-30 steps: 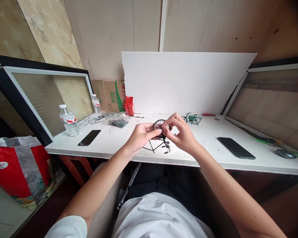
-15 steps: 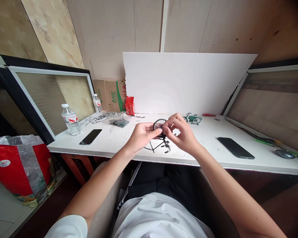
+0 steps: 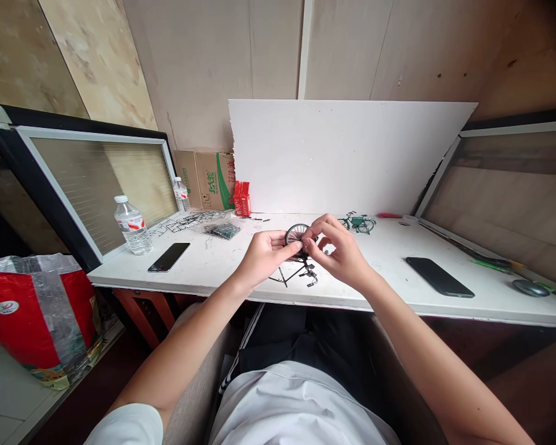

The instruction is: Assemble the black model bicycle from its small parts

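Left hand (image 3: 259,254) pinches the wheel (image 3: 296,230) of a black model bike (image 3: 307,270), near the desk (image 3: 380,285)'s front edge. Right hand (image 3: 343,252), fingertips drawn narrow, is at the hub; cannot tell whether it grips a small part. Hub contact calls for fine, steady fingertips. Phone (image 3: 440,276) well apart, right; parts bag (image 3: 225,230) beyond left hand.

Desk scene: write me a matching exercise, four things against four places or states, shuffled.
1. Spoked wheel
2. Model bicycle
3. Red box
4. Computer mouse

A. near the right end of the white desk
B. green, near the foot of the white board
C. gripped by the left hand, right hand at its hub
D. beside the cardboard carton

Pairs: 1-C, 2-B, 3-D, 4-A
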Tool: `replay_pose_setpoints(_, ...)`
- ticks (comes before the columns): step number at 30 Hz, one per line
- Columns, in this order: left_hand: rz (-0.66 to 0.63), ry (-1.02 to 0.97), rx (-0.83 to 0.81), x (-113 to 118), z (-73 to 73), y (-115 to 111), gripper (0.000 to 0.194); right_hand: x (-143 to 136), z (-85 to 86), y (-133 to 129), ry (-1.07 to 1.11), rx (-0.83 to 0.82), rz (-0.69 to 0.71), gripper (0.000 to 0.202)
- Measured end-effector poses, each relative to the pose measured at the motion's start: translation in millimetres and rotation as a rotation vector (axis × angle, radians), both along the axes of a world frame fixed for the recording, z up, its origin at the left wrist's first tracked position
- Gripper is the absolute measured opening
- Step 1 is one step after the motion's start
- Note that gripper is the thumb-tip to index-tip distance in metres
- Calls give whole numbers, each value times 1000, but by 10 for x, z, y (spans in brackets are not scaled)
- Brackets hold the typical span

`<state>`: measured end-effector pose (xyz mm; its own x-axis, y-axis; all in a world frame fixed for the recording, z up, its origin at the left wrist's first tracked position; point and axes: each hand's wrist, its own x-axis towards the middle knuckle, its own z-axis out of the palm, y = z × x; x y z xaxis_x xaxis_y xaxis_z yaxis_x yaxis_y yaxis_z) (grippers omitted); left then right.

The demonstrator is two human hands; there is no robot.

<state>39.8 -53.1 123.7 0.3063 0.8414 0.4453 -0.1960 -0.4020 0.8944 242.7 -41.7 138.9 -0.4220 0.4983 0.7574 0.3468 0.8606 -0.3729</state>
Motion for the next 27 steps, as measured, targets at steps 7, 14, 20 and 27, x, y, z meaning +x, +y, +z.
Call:
replay_pose_setpoints(7,61,11,16,36,44,-52,40,-5,3,-13,7,6,10,14)
replay_pose_setpoints(14,82,10,50,56,51,-88,39,-9,18,-42,10,21,5,12)
replay_pose_setpoints(20,87,6,50,57,53,-94,36,-12,17,-40,23,38,2,10)
replay_pose_setpoints(27,106,8,84,60,76,-128,31,-9,24,-57,25,42,-7,12)
